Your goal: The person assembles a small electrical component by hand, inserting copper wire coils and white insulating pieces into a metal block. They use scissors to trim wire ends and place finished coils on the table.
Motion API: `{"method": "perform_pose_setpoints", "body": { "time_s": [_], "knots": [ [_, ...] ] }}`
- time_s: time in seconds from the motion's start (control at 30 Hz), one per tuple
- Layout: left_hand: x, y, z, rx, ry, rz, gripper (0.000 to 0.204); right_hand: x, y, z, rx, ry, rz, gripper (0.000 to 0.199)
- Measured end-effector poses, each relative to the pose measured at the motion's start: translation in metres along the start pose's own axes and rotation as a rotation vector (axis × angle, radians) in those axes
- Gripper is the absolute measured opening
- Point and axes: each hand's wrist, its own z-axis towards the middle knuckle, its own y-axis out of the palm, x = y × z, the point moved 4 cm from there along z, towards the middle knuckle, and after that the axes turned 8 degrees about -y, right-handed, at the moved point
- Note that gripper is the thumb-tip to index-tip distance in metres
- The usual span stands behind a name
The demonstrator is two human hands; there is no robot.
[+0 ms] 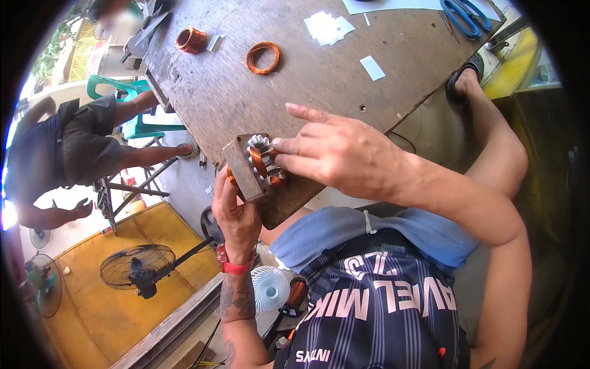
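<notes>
At the table's near edge is a motor stator [238, 171] with a squarish metal frame, pale slot liners and copper windings [258, 162] in it. My left hand [238, 216] grips the frame from its left and near side; some of those fingers are hidden behind it. My right hand [347, 150] reaches in from the right. Two of its fingertips touch the stator's open side by the slots, while another finger sticks out away from them. I see nothing held in the right hand, though its fingertips partly cover the slots.
On the wooden table [319, 74] lie a copper wire coil [263, 58], a wound copper bundle [190, 40], white paper slips [329, 28] and blue-handled scissors [466, 17]. A standing fan [136, 267] is at lower left. Another person [80, 141] is at left near a green chair [138, 126].
</notes>
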Motion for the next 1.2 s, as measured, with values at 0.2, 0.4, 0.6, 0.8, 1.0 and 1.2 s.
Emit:
{"method": "perform_pose_setpoints", "body": {
  "time_s": [0.2, 0.4, 0.6, 0.8, 1.0, 1.2],
  "knots": [
    [-0.012, -0.005, 0.001, 0.031, 0.128, 0.001, 0.033, -0.006, -0.005, -0.01, 0.226, -0.064, -0.124, 0.025],
    [0.01, -0.011, 0.011, 0.094, 0.111, -0.038, 0.03, 0.004, -0.008, 0.015, 0.416, 0.207, 0.112, 0.013],
    [0.025, -0.017, 0.017, 0.093, 0.194, 0.219, 0.036, -0.001, 0.0, 0.029, 0.287, 0.199, -0.028, 0.011],
    [0.029, -0.012, 0.019, 0.156, 0.367, 0.291, 0.037, -0.004, 0.001, 0.028, 0.259, 0.108, -0.117, 0.011],
    [0.023, -0.01, 0.017, 0.175, 0.26, 0.24, 0.037, -0.003, 0.006, 0.026, 0.289, 0.072, -0.124, 0.014],
    [0.024, -0.004, 0.018, 0.265, 0.349, 0.322, 0.033, 0.001, 0.004, 0.027, 0.276, 0.078, -0.098, 0.011]
  ]
}}
